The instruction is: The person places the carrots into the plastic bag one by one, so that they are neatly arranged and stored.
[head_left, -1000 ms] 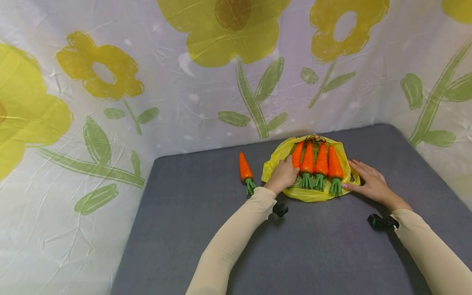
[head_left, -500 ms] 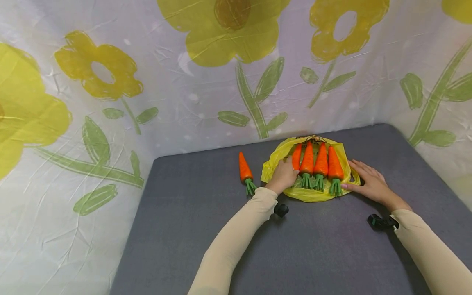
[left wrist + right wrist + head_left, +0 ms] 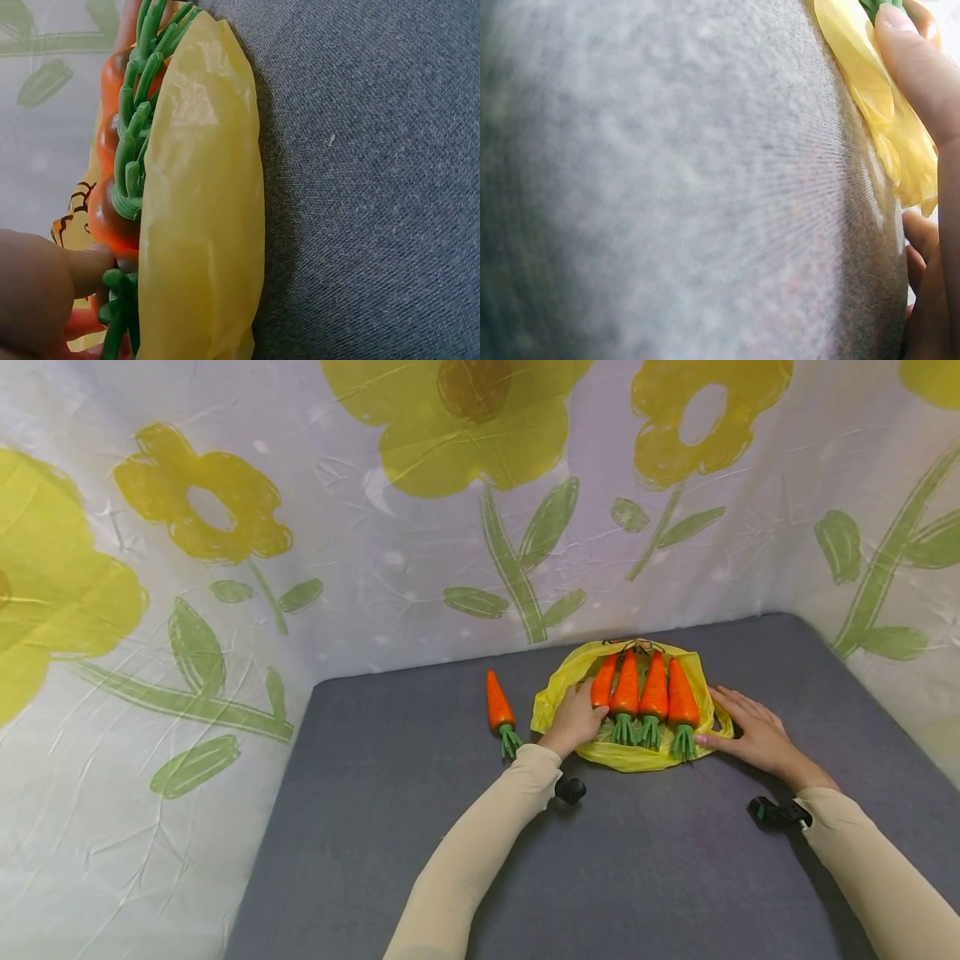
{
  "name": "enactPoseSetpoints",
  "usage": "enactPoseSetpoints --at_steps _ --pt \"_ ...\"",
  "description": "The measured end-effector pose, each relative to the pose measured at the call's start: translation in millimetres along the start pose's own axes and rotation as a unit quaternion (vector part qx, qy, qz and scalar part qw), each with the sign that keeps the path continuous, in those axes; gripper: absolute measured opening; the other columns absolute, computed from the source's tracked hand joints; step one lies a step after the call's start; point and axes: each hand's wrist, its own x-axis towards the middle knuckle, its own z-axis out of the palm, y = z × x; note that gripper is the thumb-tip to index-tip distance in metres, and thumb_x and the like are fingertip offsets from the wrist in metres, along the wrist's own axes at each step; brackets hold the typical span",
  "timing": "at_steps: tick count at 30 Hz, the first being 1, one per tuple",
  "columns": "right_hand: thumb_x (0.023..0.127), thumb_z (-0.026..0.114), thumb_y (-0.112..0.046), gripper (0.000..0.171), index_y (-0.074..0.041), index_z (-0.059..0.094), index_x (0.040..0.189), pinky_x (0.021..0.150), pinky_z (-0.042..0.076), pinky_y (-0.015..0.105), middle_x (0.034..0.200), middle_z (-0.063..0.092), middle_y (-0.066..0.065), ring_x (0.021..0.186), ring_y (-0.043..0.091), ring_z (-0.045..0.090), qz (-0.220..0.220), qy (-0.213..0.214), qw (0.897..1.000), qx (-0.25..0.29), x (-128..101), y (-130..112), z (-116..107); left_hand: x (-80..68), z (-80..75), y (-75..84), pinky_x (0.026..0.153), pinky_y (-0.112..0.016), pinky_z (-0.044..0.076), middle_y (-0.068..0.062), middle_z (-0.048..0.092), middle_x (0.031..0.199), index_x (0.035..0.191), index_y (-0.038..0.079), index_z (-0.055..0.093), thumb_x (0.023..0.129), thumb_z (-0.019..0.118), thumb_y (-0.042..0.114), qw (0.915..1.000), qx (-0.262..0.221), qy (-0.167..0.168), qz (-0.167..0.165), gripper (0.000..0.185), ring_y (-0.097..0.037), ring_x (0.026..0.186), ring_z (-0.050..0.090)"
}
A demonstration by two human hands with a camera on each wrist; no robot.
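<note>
Loose carrot (image 3: 498, 708) blocks bag's (image 3: 630, 755) left.

Grey fabric of the bench (image 3: 667, 187) fills nearly the whole frame, blurred close to the lens. Up at the right edge, the yellow plastic bag (image 3: 885, 127) lies crumpled on it, and a finger of the right hand (image 3: 922, 75) presses straight along its top (a sliver of green stem (image 3: 881, 6) shows just beside the fingertip). More fingers sit lower right.

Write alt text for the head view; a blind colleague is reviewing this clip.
Two hands frame a yellow plastic bag bearing four toy carrots on a grey table: the left hand touches the leftmost one, the right hand lies flat at the bag's edge. A fifth carrot lies apart, left.
</note>
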Motion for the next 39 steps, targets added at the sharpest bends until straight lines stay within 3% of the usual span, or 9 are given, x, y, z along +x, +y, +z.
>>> enactPoseSetpoints --at_steps 7,15,19,24,30,33,39 --pt "0.090 0.067 -0.050 0.095 -0.015 0.014 0.160 0.108 0.005 0.075 0.163 0.015 0.026 0.148 0.052 0.010 0.001 0.000 1.000 -0.002 0 0 0 -1.2 0.4 -2.0 0.099 -0.040 0.050 -0.015 0.040 0.148 0.153 0.019 0.037 0.101 0.056 0.033 0.9966 -0.079 0.011 -0.021 0.057 -0.030 0.120 0.058" --pt "0.090 0.067 -0.049 0.095 -0.016 0.013 0.161 0.108 0.005 0.075 0.163 0.016 0.026 0.148 0.052 0.011 -0.001 0.002 1.000 0.000 0 -1 0 -1.6 0.2 -2.6 0.097 -0.041 0.050 -0.014 0.040 0.148 0.152 0.020 0.039 0.101 0.055 0.035 0.9950 -0.094 0.011 -0.030 0.055 -0.030 0.118 0.059" --pt "0.090 0.067 -0.049 0.095 -0.016 0.013 0.161 0.108 0.005 0.075 0.163 0.015 0.026 0.148 0.052 0.010 0.001 0.000 1.000 0.000 0 -1 0 -2.7 -0.6 -2.6 0.093 -0.040 0.051 -0.013 0.042 0.146 0.152 0.021 0.039 0.101 0.055 0.036 0.9965 -0.078 0.016 -0.026 0.055 -0.029 0.114 0.060" --pt "0.090 0.067 -0.050 0.095 -0.016 0.013 0.161 0.109 0.004 0.074 0.164 0.014 0.026 0.149 0.051 0.009 0.004 -0.003 1.000 0.002 0 -1 -1 -6.9 -5.8 0.3 0.086 -0.038 0.054 -0.012 0.049 0.141 0.149 0.018 0.044 0.101 0.056 0.038 0.9990 -0.008 0.042 -0.012 0.054 -0.027 0.109 0.062" --pt "0.090 0.067 -0.050 0.096 -0.016 0.012 0.161 0.109 0.004 0.074 0.164 0.014 0.026 0.149 0.051 0.008 0.005 -0.005 1.000 0.004 0 -1 -1 -10.9 -17.2 5.0 0.068 -0.031 0.053 -0.010 0.057 0.133 0.144 0.016 0.049 0.099 0.059 0.039 0.9974 0.041 0.059 -0.010 0.052 -0.022 0.086 0.065" --pt "0.090 0.066 -0.050 0.096 -0.016 0.012 0.161 0.109 0.004 0.074 0.164 0.014 0.025 0.149 0.051 0.008 0.005 -0.005 1.000 0.002 -1 -1 -2 -15.0 -27.2 3.8 0.064 -0.030 0.050 -0.010 0.061 0.127 0.142 0.013 0.052 0.100 0.059 0.035 0.9978 0.014 0.064 0.011 0.048 -0.021 0.078 0.064" --pt "0.090 0.066 -0.049 0.095 -0.017 0.012 0.161 0.109 0.004 0.074 0.164 0.014 0.025 0.149 0.052 0.009 -0.001 -0.006 1.000 0.005 -1 -3 -2 -25.8 -50.4 -11.5 0.071 -0.033 0.053 -0.007 0.068 0.110 0.139 0.011 0.056 0.100 0.058 0.026 0.9901 -0.089 0.075 0.078 0.041 -0.019 0.086 0.066"
